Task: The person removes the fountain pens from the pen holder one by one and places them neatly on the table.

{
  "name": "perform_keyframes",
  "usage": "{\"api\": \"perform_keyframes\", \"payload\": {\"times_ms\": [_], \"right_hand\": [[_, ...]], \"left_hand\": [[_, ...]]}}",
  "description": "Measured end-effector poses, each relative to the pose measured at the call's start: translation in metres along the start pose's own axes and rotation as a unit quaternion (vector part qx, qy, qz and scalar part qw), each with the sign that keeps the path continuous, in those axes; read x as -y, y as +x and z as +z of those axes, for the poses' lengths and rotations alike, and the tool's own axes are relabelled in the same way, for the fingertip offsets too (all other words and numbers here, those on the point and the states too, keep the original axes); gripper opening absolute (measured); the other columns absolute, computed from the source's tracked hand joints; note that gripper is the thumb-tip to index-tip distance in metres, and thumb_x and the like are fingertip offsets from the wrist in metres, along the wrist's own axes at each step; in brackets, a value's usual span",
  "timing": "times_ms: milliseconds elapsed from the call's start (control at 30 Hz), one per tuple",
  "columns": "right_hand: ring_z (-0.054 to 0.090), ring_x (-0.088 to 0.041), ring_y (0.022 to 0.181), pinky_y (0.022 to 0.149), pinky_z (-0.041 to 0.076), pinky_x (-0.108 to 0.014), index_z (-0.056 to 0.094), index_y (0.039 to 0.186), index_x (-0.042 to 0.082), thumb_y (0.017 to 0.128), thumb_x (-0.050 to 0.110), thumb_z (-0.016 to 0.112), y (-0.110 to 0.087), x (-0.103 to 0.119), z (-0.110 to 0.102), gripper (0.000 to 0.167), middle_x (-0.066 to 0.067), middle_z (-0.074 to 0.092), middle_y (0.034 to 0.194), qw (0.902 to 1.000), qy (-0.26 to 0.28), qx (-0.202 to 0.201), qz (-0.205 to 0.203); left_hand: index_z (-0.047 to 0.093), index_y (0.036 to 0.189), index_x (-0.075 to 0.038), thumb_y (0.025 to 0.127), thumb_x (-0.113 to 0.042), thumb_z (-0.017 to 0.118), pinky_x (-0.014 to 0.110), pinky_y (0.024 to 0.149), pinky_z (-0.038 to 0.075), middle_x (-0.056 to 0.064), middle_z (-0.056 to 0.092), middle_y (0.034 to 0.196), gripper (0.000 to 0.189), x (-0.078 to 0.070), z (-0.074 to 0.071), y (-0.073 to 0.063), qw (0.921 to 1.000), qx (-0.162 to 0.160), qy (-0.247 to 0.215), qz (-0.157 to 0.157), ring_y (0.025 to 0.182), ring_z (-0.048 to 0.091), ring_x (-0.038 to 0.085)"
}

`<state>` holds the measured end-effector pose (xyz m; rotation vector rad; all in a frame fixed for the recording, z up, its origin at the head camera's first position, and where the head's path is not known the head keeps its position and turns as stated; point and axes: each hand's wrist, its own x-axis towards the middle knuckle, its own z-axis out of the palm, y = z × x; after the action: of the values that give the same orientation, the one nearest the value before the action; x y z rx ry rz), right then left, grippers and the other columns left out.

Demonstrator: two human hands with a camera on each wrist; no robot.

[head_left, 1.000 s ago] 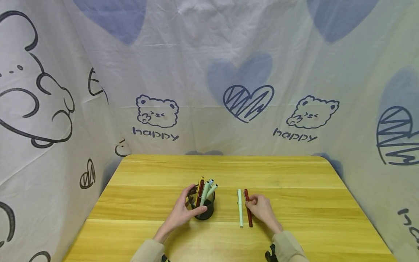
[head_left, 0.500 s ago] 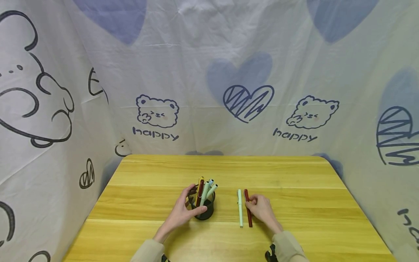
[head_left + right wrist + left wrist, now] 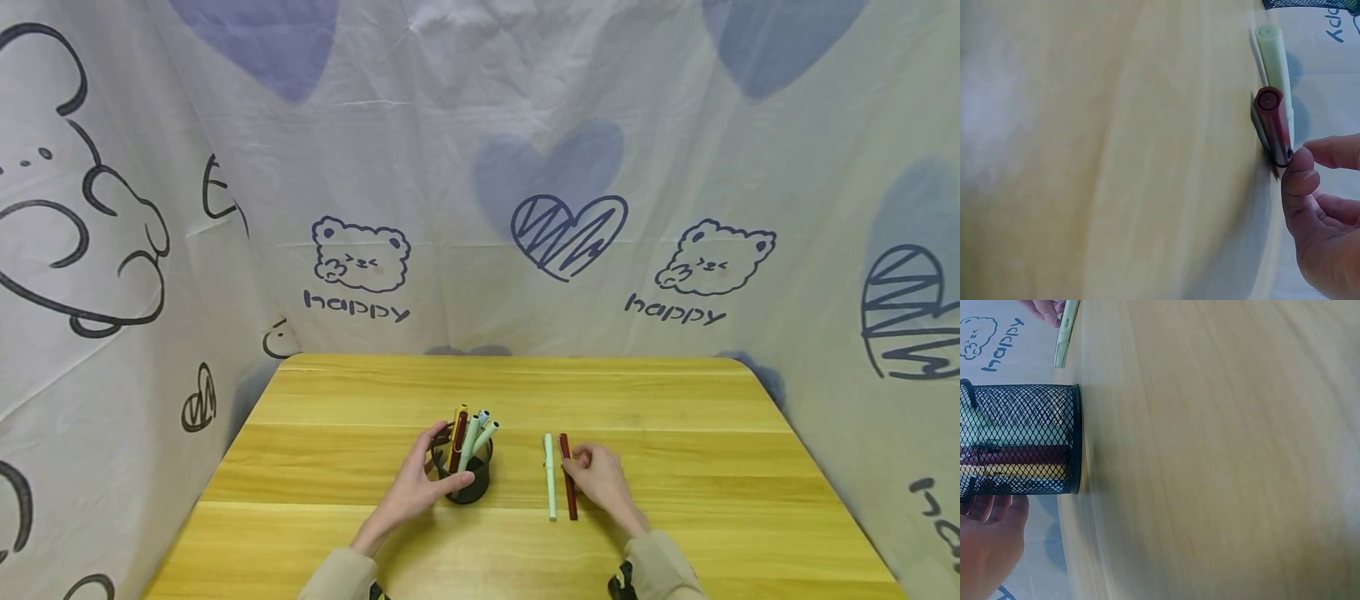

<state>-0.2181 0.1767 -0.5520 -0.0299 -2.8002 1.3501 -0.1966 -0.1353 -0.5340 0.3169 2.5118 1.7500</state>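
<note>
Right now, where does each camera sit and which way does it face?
Head: worn on the head, facing forward and down at the table, cup and cloth; shows left hand, right hand, sleeves.
Left wrist: on that wrist, facing the cup side-on; shows part of each hand.
Right wrist: on that wrist, facing the red pen end-on; shows the right hand.
Both wrist views share the loose green pen and the cup, only its edge in the right.

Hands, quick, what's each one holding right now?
Left hand: holding the black cylindrical wire-mesh pen cup.
Right hand: pinching the slim dark red pen.
</note>
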Motion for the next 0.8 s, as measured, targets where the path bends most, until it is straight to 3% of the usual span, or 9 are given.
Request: {"api": "perform_keyframes", "payload": {"times_ms": [500, 800], "right_hand": [[0.048, -0.006, 0.052, 0.042, 0.037, -0.019, 0.068, 0.113, -0.008, 0.092, 0.01, 0.069, -0.005, 0.016, -0.005, 0.028, -0.01, 0.067, 0.083, 0.999, 0.033, -0.019, -0.024], [0.053, -0.002, 0.056, 0.048, 0.042, -0.016, 0.071, 0.11, -0.006, 0.092, 0.008, 0.07, -0.007, 0.03, -0.005, 0.023, -0.01, 0.068, 0.084, 0.9933, 0.089, -0.039, -0.062]], "left_hand": [[0.03, 0.158, -0.017, 0.085, -0.029, 0.082, 0.063, 0.119, 0.033, 0.014, 0.036, 0.16, 0.091, -0.001, 0.0, -0.001, 1.0, -0.001, 0.0, 0.001, 0.148, 0.034, 0.038], [0.03, 0.157, -0.021, 0.085, -0.029, 0.082, 0.063, 0.119, 0.032, 0.014, 0.035, 0.161, 0.09, 0.0, 0.0, -0.001, 1.0, -0.001, -0.005, -0.001, 0.15, 0.032, 0.038]]}}
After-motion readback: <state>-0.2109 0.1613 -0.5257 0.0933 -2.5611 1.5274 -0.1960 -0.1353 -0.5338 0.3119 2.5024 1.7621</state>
